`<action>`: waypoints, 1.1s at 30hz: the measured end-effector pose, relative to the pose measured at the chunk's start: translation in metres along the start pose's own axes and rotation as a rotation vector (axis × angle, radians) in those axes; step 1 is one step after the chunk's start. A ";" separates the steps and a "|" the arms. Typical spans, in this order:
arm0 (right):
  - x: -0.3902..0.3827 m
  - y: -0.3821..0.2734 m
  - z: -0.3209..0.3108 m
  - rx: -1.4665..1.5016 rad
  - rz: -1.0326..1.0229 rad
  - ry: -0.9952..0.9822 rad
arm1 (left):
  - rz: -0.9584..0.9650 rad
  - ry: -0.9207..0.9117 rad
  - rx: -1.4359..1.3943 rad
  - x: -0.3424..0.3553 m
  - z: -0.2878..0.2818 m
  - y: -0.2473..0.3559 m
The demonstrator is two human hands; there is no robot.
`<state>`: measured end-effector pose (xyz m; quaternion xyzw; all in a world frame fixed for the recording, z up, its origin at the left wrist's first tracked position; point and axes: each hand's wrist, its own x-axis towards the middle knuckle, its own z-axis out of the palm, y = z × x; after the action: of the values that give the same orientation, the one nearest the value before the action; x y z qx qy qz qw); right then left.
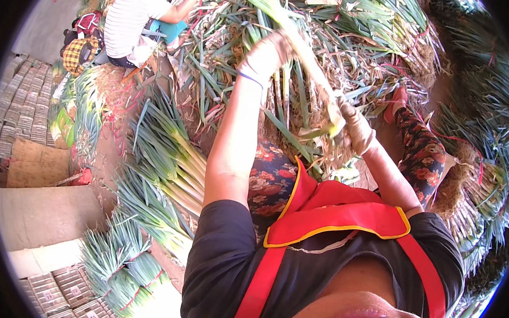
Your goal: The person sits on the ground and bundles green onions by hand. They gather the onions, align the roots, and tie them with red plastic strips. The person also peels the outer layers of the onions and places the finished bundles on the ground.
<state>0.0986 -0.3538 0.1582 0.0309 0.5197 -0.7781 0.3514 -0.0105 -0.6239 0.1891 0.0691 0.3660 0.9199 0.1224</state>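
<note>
Big picture first: a sprawling heap of leeks (358, 52) fills the ground ahead, leaves and dry husks tangled together. A co-worker in a striped top (134, 23) sits at its far left edge, while a red apron (338, 212) with yellow trim spreads across the near side. And there, just beside the left arm, a fan of laid-out leeks (176, 169) rests on the ground, pale stems toward us! Now the one that matters: a single long leek (312, 67) is up in the air, slanting between both hands, green top away, lower end near the apron. The left hand (268, 53) wraps the upper stem; the right hand (357, 128) curls tightly at the lower end, though blur hides whether it grips bare stem or loose outer layer. This looks like stripping, and good form here would be a firm but gentle left hold, the right pinching only dry skin, pulling steadily along the stem, so the pale shaft neither snaps nor bruises.
</note>
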 end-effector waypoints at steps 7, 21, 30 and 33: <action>0.069 -0.001 -0.004 -1.091 -0.578 0.328 | 0.206 0.333 -0.084 0.016 0.005 -0.021; 0.116 -0.048 0.054 0.058 -0.144 -0.090 | 0.199 0.347 -0.048 0.014 0.018 -0.007; 0.114 -0.020 0.035 -1.128 -0.070 -0.211 | 0.257 0.222 -0.157 -0.004 0.020 0.005; 0.120 0.025 0.002 -0.486 -0.121 -0.247 | 0.241 0.333 -0.202 0.004 0.003 0.015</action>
<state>0.0235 -0.4221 0.0902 -0.1805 0.6453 -0.6480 0.3621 -0.0163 -0.6316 0.2013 -0.0530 0.2764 0.9586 -0.0441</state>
